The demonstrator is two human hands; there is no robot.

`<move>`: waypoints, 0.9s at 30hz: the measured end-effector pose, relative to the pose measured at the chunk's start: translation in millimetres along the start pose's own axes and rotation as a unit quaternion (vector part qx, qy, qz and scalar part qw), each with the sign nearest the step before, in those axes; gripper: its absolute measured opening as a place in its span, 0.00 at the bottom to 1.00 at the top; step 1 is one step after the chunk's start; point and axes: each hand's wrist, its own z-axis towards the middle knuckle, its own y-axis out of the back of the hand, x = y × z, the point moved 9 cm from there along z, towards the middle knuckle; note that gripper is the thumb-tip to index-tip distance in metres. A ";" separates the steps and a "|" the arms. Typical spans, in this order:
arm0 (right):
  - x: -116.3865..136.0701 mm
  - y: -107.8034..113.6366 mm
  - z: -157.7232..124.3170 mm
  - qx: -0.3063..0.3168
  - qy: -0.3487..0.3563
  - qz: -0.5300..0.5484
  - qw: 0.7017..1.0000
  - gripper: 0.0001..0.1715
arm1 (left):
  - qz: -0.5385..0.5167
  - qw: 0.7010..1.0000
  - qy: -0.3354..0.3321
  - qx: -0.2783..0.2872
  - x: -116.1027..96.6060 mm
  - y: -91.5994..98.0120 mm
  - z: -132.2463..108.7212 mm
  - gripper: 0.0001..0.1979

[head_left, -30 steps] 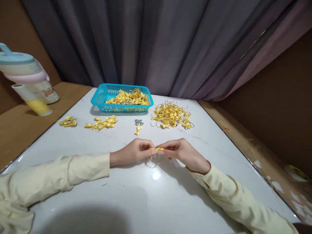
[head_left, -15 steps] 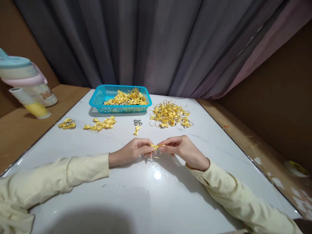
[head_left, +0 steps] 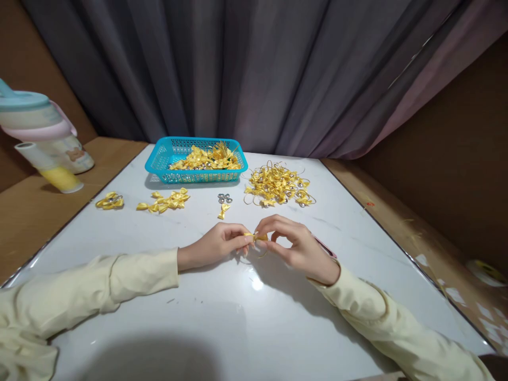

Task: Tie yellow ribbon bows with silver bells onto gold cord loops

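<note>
Near the middle of the table, my left hand (head_left: 222, 243) pinches one end of a small yellow ribbon bow (head_left: 262, 237) between thumb and fingers. Thumb and fingertips of my right hand (head_left: 297, 244) close on the bow's other end, with its fingers arched. A thin gold cord loop (head_left: 262, 255) hangs below the bow; the fingers hide the bow's centre. Just beyond the hands lie a single loose yellow bow (head_left: 223, 211) and several small silver bells (head_left: 224, 198). A slim pink-edged object (head_left: 326, 247) shows behind my right wrist; I cannot make out what it is.
A blue basket (head_left: 196, 172) of yellow bows stands at the back. Right of it is a pile of bows with gold loops (head_left: 275, 185). Loose bows (head_left: 169, 201) and a small bundle (head_left: 110, 201) lie left. A tumbler (head_left: 43, 127) and a yellow-white tube (head_left: 51, 169) stand far left.
My right hand has lifted and arched its fingers, changing its grip on the bow. The pink-edged object now shows behind that wrist. My left hand has hardly moved.
</note>
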 end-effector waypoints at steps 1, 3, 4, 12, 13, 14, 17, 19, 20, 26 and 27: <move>2.1 -0.2 -0.7 -0.006 0.012 -0.009 1.000 0.05 | -0.001 1.000 0.001 0.000 -0.2 0.0 0.0 0.12; 4.6 -0.2 -1.9 -0.022 0.026 -0.025 0.999 0.05 | -0.004 1.000 0.000 0.003 -0.8 -0.4 0.0 0.12; 5.4 -0.1 -2.5 -0.031 0.031 -0.031 0.999 0.05 | -0.005 1.000 -0.001 0.006 -1.4 -0.8 0.0 0.12; 13.0 -1.0 -7.7 -0.080 0.084 -0.067 0.991 0.08 | 0.013 1.000 -0.007 0.009 -2.8 0.3 -0.2 0.12; 13.5 -1.4 -8.2 -0.081 0.088 -0.069 0.990 0.09 | 0.018 1.000 -0.007 0.009 -2.7 0.6 -0.1 0.13; 13.8 -1.9 -8.5 -0.081 0.091 -0.072 0.990 0.09 | 0.023 1.000 -0.007 0.009 -2.7 1.0 -0.1 0.13; 14.6 -2.5 -9.2 -0.081 0.099 -0.077 0.989 0.10 | 0.032 0.999 -0.007 0.008 -2.3 2.0 0.0 0.13; 14.5 -2.6 -9.1 -0.081 0.101 -0.077 0.989 0.10 | 0.032 0.999 -0.007 0.008 -2.4 2.2 -0.1 0.13; 14.3 -2.6 -8.9 -0.081 0.101 -0.076 0.989 0.10 | 0.030 0.999 -0.006 0.009 -2.6 2.0 -0.1 0.13; 11.9 -3.4 -7.3 -0.079 0.091 -0.065 0.991 0.10 | 0.015 1.000 0.007 0.009 -2.4 -0.6 -0.4 0.12; 11.5 -3.6 -7.1 -0.078 0.089 -0.063 0.991 0.10 | 0.015 1.000 0.009 0.009 -2.1 -0.8 -0.4 0.12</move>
